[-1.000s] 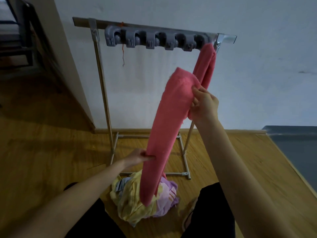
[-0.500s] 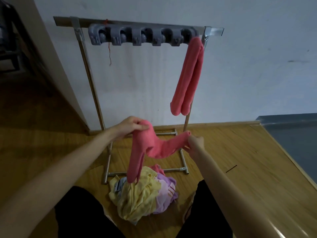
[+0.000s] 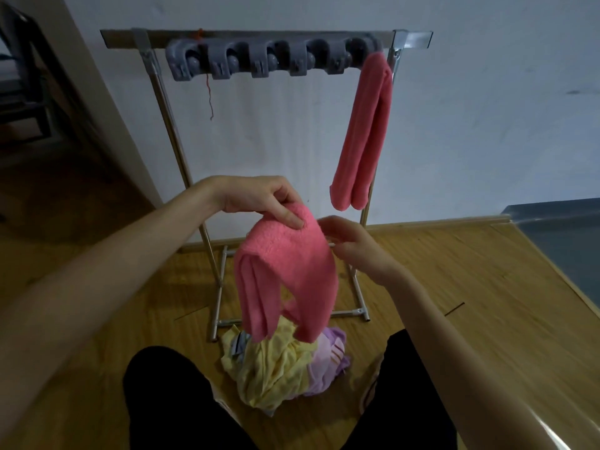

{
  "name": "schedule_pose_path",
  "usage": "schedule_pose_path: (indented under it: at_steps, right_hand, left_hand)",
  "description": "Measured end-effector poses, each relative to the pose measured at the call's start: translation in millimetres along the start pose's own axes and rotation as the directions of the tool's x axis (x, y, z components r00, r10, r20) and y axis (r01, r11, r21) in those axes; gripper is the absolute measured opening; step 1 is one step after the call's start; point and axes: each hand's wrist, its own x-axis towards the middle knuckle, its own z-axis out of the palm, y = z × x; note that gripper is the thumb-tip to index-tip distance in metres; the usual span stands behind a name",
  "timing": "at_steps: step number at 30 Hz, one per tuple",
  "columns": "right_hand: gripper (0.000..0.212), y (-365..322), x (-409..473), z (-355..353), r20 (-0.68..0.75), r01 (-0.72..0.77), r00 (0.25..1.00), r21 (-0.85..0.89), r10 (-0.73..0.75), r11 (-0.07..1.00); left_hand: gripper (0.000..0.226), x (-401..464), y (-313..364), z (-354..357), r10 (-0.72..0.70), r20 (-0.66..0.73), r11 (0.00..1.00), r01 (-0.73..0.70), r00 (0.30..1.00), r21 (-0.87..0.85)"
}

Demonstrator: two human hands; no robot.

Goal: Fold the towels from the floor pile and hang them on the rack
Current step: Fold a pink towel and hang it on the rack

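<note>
A pink towel (image 3: 285, 264) hangs doubled over in front of me, both halves dangling above the floor pile (image 3: 276, 368) of yellow and purple towels. My left hand (image 3: 256, 199) pinches its top fold between thumb and fingers. My right hand (image 3: 360, 251) is at the towel's right edge with curled fingers touching it; whether it grips is unclear. The metal rack (image 3: 412, 37) stands against the white wall. Another folded pink towel (image 3: 363, 131) hangs from its right end.
A row of grey clip holders (image 3: 269, 60) runs along the rack's top bar, with a red thread (image 3: 210, 92) dangling. My knees in black (image 3: 168, 401) flank the pile on the wooden floor. A grey step (image 3: 558, 228) lies at the right.
The towel was stretched tall between my hands, then lowered. My hands have come together, so the towel now hangs folded in half from my left hand.
</note>
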Motion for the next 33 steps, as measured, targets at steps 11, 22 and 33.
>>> schedule_pose_path:
  at_steps: [11,22,33]
  right_hand:
    - [0.028,2,4,-10,0.324,-0.077,0.946,0.304,-0.027,0.949]
    - [0.026,-3,18,-81,0.316,-0.065,0.948,0.266,-0.023,0.962]
    - [0.058,-45,63,-114,0.408,0.120,0.889,-0.647,0.209,0.753]
  left_hand:
    - [0.012,-3,-16,-2,-0.006,-0.092,0.999,0.003,0.996,-0.043]
    - [0.022,5,-16,-20,-0.028,-0.044,0.997,0.031,0.999,0.068]
    - [0.032,53,-3,-34,0.013,-0.162,0.688,0.108,0.987,0.718]
